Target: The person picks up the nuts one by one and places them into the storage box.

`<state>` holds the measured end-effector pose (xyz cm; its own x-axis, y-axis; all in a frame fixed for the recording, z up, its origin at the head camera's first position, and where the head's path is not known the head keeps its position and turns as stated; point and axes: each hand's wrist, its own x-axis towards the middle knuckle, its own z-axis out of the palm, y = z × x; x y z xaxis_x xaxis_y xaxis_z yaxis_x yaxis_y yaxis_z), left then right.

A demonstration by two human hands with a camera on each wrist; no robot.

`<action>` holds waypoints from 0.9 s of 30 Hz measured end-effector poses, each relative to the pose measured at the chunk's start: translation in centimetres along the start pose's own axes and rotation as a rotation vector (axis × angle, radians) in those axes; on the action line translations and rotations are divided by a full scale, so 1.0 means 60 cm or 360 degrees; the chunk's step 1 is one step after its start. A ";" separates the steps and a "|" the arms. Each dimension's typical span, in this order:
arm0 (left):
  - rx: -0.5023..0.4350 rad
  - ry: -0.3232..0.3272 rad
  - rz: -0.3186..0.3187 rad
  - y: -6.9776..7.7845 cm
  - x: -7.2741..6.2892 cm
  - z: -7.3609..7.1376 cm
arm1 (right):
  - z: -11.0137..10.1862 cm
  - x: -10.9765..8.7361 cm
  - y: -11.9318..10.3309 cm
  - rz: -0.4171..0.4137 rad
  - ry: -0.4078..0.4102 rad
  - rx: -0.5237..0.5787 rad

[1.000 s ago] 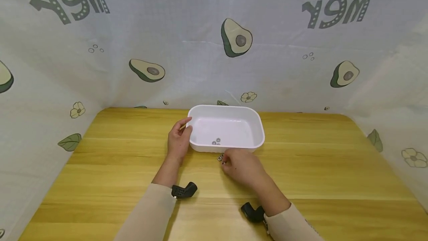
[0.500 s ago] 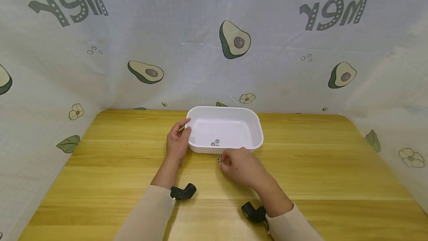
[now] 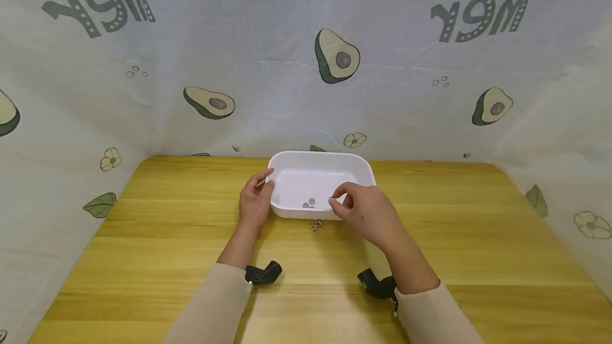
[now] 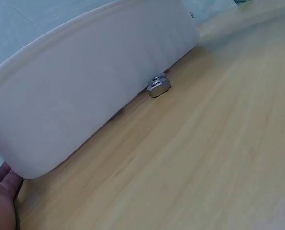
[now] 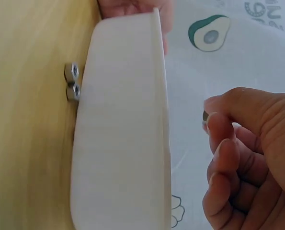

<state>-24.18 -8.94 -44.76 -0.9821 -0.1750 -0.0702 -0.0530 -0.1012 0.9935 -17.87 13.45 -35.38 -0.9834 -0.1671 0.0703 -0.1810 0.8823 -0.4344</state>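
A white rectangular plastic bin (image 3: 319, 213) sits toward the back of the wooden table. My left hand (image 3: 255, 207) holds its left end, thumb and fingers at the rim. My right hand (image 3: 370, 211) pinches a small metal nut (image 5: 206, 116) between thumb and index finger, above the bin's front right part. The fingertips hide most of that nut. Two hex nuts, a nearer nut (image 3: 314, 228) and a farther nut (image 3: 319, 223), lie together on the table just before the bin's front wall. A few more nuts (image 3: 312, 201) lie inside, near the front wall, partly hidden by it.
The wooden table (image 3: 167, 248) spreads to both sides and in front of the bin. A white cloth (image 3: 268, 41) printed with avocados hangs behind and at the sides. Black camera mounts sit on both wrists, the left mount (image 3: 264, 273) and the right mount (image 3: 377, 284).
My right hand has risen from the nuts before the bin, up and to the right over the rim, with one nut pinched. The left hand stays at the bin's end.
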 end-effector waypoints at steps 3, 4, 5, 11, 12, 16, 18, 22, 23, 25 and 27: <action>0.0003 0.0001 0.0009 0.000 0.000 0.000 | -0.006 0.020 0.007 -0.0017 0.0027 -0.0061; 0.0002 0.0001 0.0012 0.000 0.000 0.000 | -0.008 0.027 0.009 -0.0023 0.0028 -0.0078; 0.0006 0.0000 0.0014 -0.001 0.001 0.000 | -0.008 0.035 0.011 -0.0029 0.0030 -0.0097; 0.0003 -0.0022 0.0025 -0.001 0.001 0.000 | -0.005 0.074 0.018 -0.0051 0.0002 -0.0173; -0.0004 -0.0023 0.0025 -0.001 0.002 0.000 | -0.003 0.080 0.019 -0.0055 -0.0001 -0.0189; -0.0013 -0.0020 0.0029 0.000 0.001 0.001 | 0.006 0.102 0.023 -0.0060 -0.0028 -0.0232; -0.0012 -0.0017 0.0026 0.000 0.001 0.001 | 0.012 0.111 0.024 -0.0057 -0.0043 -0.0248; -0.0009 -0.0012 0.0024 -0.001 0.000 0.001 | 0.021 0.124 0.029 -0.0052 -0.0092 -0.0272; -0.0004 -0.0012 0.0024 -0.001 0.000 0.001 | 0.024 0.126 0.030 -0.0043 -0.0104 -0.0275; 0.0003 -0.0010 0.0025 -0.002 0.001 0.001 | 0.028 0.131 0.031 -0.0029 -0.0123 -0.0288; 0.0011 -0.0009 0.0026 -0.003 0.002 0.000 | 0.031 0.134 0.031 -0.0006 -0.0136 -0.0297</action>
<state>-24.28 -8.93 -44.97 -0.9838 -0.1709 -0.0533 -0.0380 -0.0913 0.9951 -26.09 12.94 -37.32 -0.9797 -0.2005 -0.0084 -0.1915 0.9464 -0.2600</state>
